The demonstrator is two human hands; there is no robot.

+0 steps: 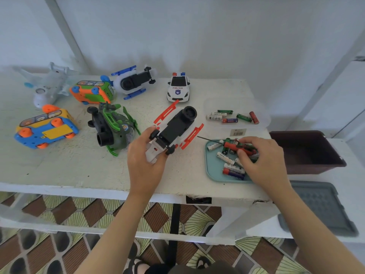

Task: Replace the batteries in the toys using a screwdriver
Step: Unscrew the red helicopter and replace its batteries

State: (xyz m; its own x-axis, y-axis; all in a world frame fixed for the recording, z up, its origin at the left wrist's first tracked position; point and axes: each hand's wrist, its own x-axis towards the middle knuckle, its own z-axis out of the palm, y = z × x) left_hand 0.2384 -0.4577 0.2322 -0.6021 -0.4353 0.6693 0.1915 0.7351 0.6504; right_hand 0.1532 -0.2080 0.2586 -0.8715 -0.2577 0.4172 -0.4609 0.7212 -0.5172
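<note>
A red and white toy helicopter [177, 127] lies upside down near the middle of the white table [83, 167], black underside up. My left hand [146, 155] grips its white tail end. My right hand [262, 157] is over the light blue tray [211, 171] and pinches the red-handled screwdriver [230, 144], whose thin shaft points left off the tray. Several loose batteries [231, 165] lie in that tray. A clear lid [237, 107] behind it holds several more batteries [231, 117].
Other toys lie on the table: a police car [178, 88], a blue helicopter [134, 81], a green helicopter [112, 127], two buses [91, 91] [46, 127] and a white plane [47, 84]. A dark brown bin [308, 153] and a grey tray [320, 206] stand at the right.
</note>
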